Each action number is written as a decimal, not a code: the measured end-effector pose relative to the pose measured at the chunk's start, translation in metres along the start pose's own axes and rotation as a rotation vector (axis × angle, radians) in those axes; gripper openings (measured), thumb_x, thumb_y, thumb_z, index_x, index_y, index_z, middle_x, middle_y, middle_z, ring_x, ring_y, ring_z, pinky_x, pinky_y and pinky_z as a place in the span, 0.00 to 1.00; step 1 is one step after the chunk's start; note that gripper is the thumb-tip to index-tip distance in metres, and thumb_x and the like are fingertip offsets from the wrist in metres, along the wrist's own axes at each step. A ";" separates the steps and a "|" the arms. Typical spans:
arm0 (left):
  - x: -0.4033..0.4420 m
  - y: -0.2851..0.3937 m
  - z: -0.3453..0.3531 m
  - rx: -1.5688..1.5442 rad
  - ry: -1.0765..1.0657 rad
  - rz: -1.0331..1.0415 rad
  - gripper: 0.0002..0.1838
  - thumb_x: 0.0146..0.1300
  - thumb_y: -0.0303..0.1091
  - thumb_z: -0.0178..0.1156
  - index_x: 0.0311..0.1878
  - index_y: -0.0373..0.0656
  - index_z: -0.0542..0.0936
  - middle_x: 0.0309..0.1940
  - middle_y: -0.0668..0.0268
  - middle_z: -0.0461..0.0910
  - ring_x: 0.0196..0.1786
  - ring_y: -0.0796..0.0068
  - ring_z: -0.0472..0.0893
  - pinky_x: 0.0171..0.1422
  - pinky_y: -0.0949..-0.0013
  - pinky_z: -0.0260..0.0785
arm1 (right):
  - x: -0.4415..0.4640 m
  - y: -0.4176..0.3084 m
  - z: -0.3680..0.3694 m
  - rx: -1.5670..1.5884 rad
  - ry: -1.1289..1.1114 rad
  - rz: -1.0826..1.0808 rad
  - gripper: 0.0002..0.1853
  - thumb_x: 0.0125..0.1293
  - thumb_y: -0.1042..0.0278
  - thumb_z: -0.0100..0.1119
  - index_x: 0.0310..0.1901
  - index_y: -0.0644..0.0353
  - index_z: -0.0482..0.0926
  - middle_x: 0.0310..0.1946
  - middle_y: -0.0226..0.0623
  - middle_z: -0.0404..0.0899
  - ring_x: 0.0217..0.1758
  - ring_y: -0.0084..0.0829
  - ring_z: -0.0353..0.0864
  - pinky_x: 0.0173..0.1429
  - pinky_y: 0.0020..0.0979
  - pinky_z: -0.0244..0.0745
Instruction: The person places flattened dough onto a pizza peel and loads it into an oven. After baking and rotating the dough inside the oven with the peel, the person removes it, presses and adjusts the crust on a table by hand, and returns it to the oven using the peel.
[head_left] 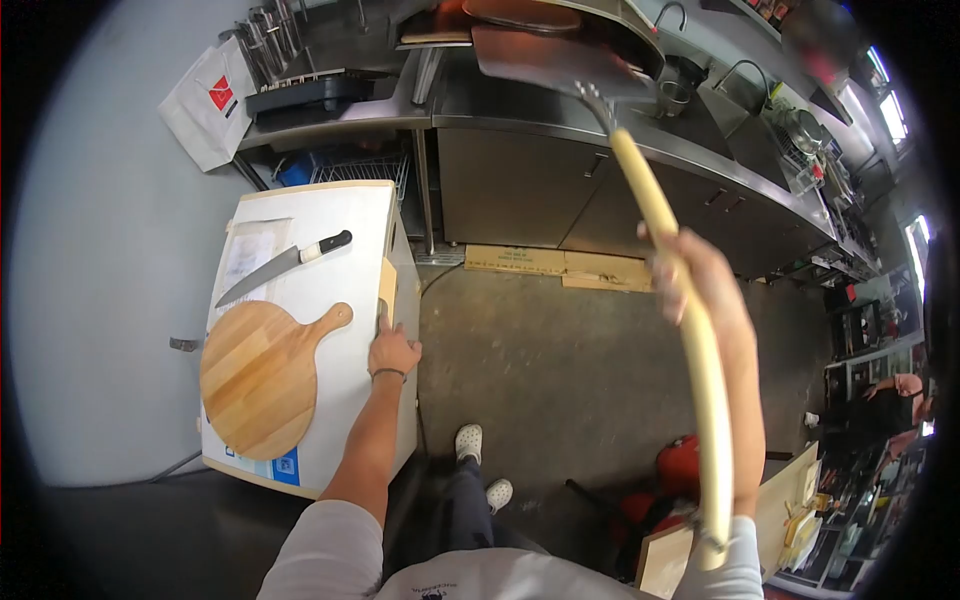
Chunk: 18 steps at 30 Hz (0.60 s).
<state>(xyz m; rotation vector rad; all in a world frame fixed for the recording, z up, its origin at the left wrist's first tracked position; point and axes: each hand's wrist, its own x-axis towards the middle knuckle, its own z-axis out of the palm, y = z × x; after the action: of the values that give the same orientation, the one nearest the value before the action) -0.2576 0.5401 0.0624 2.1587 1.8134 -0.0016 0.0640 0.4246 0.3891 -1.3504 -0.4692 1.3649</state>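
Note:
My right hand (pixel 705 280) is wrapped around the long pale wooden handle (pixel 655 190) of a pizza peel. Its flat metal blade (pixel 545 62) is raised at the top of the view, in front of a glowing oven opening (pixel 450 22) with a round, flat thing (pixel 522 14) in it. My left hand (pixel 395 352) touches the right edge of a white-topped cabinet, beside a cut-out in its wooden edge, fingers stretched out. On that top lie a round wooden board (pixel 260 380) with a short handle and a kitchen knife (pixel 285 265) with a black-and-white handle.
Steel counters (pixel 520 180) run along the back. A white paper bag (pixel 210 105) and a black tray (pixel 310 92) are at the left. Flat cardboard (pixel 555 265) lies on the floor. A red object (pixel 680 465) stands at lower right; another person (pixel 890 400) is far right.

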 end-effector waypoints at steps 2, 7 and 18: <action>-0.002 0.001 -0.003 0.013 -0.005 -0.002 0.24 0.50 0.44 0.59 0.49 0.40 0.78 0.64 0.50 0.60 0.44 0.53 0.80 0.51 0.57 0.73 | -0.017 0.030 -0.010 -0.045 0.027 -0.009 0.10 0.66 0.65 0.50 0.45 0.60 0.70 0.17 0.26 0.65 0.10 0.17 0.61 0.11 0.21 0.59; 0.000 0.001 0.001 0.007 0.011 -0.005 0.21 0.50 0.43 0.59 0.46 0.41 0.79 0.64 0.52 0.60 0.43 0.53 0.80 0.51 0.58 0.73 | -0.047 0.092 -0.055 0.092 -0.032 0.059 0.08 0.62 0.71 0.51 0.42 0.61 0.70 0.15 0.30 0.67 0.10 0.22 0.66 0.11 0.23 0.63; -0.001 -0.001 0.006 0.030 0.044 0.006 0.19 0.51 0.44 0.61 0.42 0.41 0.80 0.58 0.53 0.63 0.41 0.53 0.80 0.50 0.57 0.73 | -0.061 0.344 -0.079 0.144 0.047 0.566 0.04 0.61 0.77 0.53 0.30 0.60 0.68 0.14 0.25 0.62 0.11 0.19 0.58 0.14 0.23 0.55</action>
<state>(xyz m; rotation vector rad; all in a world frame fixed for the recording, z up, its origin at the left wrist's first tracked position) -0.2574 0.5378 0.0563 2.2017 1.8419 0.0212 -0.0225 0.2316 0.1004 -1.4494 0.0582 1.7776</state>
